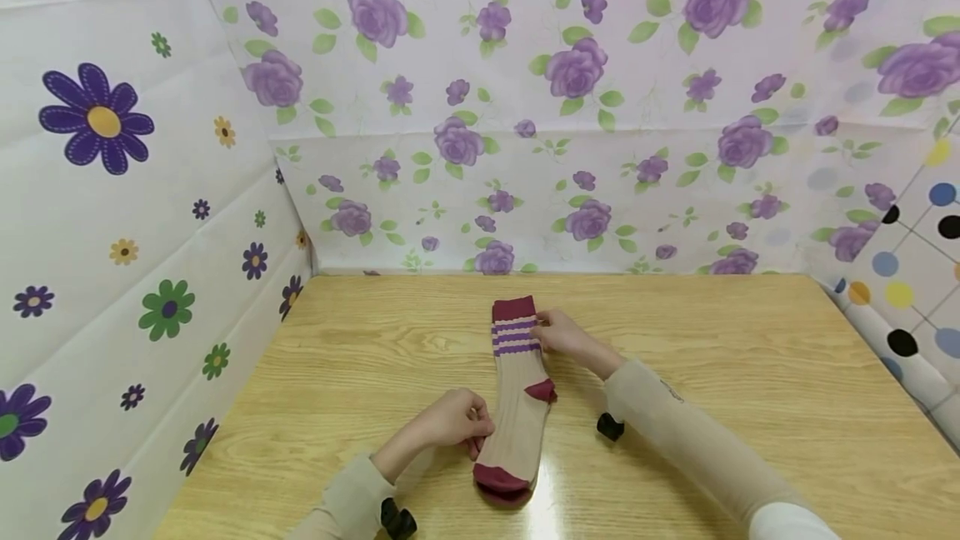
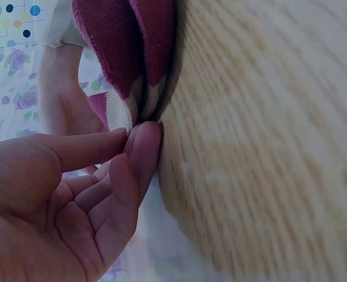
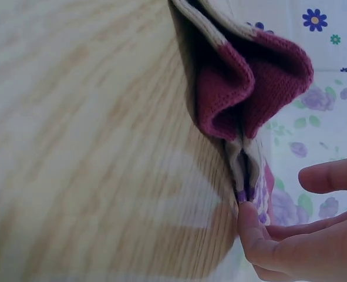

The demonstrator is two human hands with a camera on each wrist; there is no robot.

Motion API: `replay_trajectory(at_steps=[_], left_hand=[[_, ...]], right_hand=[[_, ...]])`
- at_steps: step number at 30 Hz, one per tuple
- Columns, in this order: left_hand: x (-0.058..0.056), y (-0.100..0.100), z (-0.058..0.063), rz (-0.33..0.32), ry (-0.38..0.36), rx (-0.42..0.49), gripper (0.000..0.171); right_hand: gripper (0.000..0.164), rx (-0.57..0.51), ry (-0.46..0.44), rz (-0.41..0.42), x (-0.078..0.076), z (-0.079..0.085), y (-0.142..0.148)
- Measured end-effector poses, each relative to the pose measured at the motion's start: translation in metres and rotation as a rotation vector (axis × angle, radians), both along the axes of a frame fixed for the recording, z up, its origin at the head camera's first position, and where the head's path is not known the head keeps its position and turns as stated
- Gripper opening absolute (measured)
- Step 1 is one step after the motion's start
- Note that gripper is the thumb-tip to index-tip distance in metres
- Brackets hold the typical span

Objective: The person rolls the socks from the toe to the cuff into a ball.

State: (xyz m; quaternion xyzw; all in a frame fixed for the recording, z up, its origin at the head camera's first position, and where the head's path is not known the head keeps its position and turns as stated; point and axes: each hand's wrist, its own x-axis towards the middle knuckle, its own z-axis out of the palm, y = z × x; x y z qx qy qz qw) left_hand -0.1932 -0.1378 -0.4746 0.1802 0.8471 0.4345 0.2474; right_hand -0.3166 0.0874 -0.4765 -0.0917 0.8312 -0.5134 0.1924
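A pair of beige socks (image 1: pixel 517 407), one laid on the other, lies flat with maroon cuffs, heels and toes and purple stripes below the cuff. In the head view the cuff points away and the toes towards me. My left hand (image 1: pixel 456 422) pinches the left edge just above the toes; in the left wrist view, thumb and forefinger meet at the two layers. At the striped end, my right hand (image 1: pixel 564 336) touches the right edge. The right wrist view shows its thumb (image 3: pixel 332 176) held apart from the fingers, whose tips are at the stripes.
The socks lie on a wooden table (image 1: pixel 697 332). Behind it hangs a cloth with purple roses (image 1: pixel 457 140), and a daisy-patterned cloth (image 1: pixel 165 257) borders the left side. A dotted cloth (image 1: pixel 907 298) stands at the right.
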Motion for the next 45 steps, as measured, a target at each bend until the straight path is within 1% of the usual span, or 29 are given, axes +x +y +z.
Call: replay_trajectory(at_steps=[4,8,14,16,20,22,25,29,32,35,37,42,45], left_hand=[[0.000,0.000,-0.002,0.005,0.022,-0.005,0.019],[-0.001,0.000,-0.004,0.000,0.070,-0.028,0.019],[-0.001,0.000,-0.003,-0.013,0.151,-0.077,0.017],[-0.001,0.000,-0.002,-0.013,0.176,-0.100,0.016],[-0.002,-0.001,-0.001,-0.010,0.251,-0.137,0.013],[-0.003,-0.001,0.000,-0.008,0.283,-0.135,0.012],[-0.003,-0.001,0.000,-0.015,0.317,-0.111,0.011],[-0.004,-0.001,-0.001,-0.039,0.362,-0.097,0.009],[-0.004,-0.001,-0.002,-0.058,0.372,-0.084,0.009],[-0.004,0.000,-0.002,-0.082,0.373,-0.070,0.008],[-0.004,0.000,-0.002,-0.102,0.389,-0.074,0.006],[-0.002,-0.002,-0.002,-0.138,0.438,-0.119,0.007],[-0.002,-0.002,-0.002,-0.152,0.460,-0.145,0.011]], right_hand=[[0.052,0.031,0.014,-0.016,0.006,0.000,-0.001],[0.049,0.079,0.053,0.001,0.012,0.000,-0.001],[0.045,0.151,0.180,0.065,0.020,0.000,0.002],[0.043,0.167,0.235,0.099,0.021,-0.003,0.003],[0.039,0.195,0.326,0.163,0.024,-0.007,0.006],[0.037,0.217,0.375,0.196,0.026,-0.007,0.008],[0.036,0.248,0.413,0.224,0.030,-0.005,0.009],[0.036,0.297,0.431,0.220,0.038,-0.004,0.009],[0.033,0.343,0.463,0.211,0.044,-0.003,0.009],[0.029,0.372,0.516,0.221,0.051,-0.002,0.009],[0.028,0.400,0.572,0.233,0.055,-0.001,0.009],[0.027,0.492,0.751,0.277,0.064,-0.002,0.011],[0.026,0.516,0.819,0.289,0.069,0.000,0.011]])
